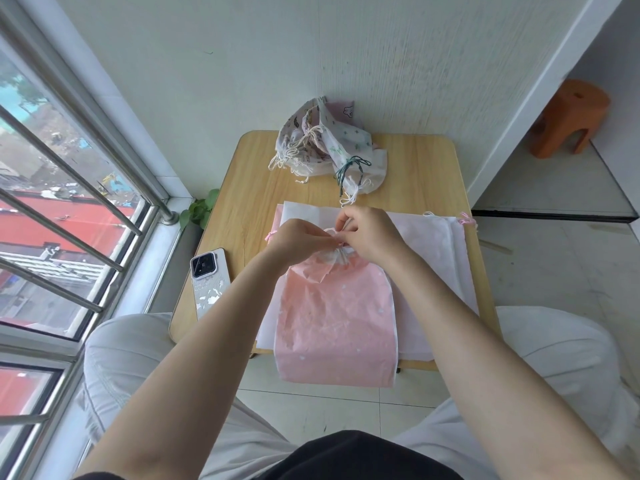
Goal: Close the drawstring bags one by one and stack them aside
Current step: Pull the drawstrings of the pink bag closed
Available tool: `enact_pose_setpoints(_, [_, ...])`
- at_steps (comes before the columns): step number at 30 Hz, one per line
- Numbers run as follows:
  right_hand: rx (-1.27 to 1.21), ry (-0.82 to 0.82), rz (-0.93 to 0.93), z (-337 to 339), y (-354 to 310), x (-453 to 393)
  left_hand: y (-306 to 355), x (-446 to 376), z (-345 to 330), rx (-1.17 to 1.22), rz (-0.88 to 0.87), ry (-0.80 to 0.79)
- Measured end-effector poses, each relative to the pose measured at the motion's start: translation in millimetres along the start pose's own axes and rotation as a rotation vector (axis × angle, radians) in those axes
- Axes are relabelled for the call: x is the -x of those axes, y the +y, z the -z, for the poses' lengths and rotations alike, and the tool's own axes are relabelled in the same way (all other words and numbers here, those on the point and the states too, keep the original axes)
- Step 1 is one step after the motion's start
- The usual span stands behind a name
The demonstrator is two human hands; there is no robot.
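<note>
Pink drawstring bag lies at the near edge of the tabletop, bottom end overhanging that edge toward the person's lap. Mouth is gathered into a tight pucker at the far end of the bag. Left hand and right hand meet at the pucker, fingers pressed together and pinching the white cords; exact cord path under the fingers cannot be told. Bag rests on a layer of flat pale bags, which spread toward the right edge. Pile of closed bags, patterned, cords loose, sits at the far edge against the wall. Phone lies face down near the left edge, apart from the pink bag.
</note>
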State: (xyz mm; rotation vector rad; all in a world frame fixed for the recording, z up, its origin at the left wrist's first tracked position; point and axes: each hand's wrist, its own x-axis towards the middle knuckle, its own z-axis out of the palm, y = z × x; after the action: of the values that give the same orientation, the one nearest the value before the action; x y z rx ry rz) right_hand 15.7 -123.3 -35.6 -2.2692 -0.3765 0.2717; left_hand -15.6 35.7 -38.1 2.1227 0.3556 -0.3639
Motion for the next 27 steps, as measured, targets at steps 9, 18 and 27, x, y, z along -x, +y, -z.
enact_pose_setpoints(9, [0.546,-0.127,0.166,-0.4,-4.0,-7.8,10.1,1.4,-8.4,-0.236,-0.138,0.091])
enact_pose_setpoints(18, [-0.07,-0.316,-0.103,13.3,8.0,-13.9,5.2,0.2,-10.5,-0.576,-0.326,0.181])
enact_pose_setpoints(27, [-0.844,-0.419,-0.436,14.9,19.3,-11.3,9.4,12.4,-23.5,-0.132,-0.319,0.338])
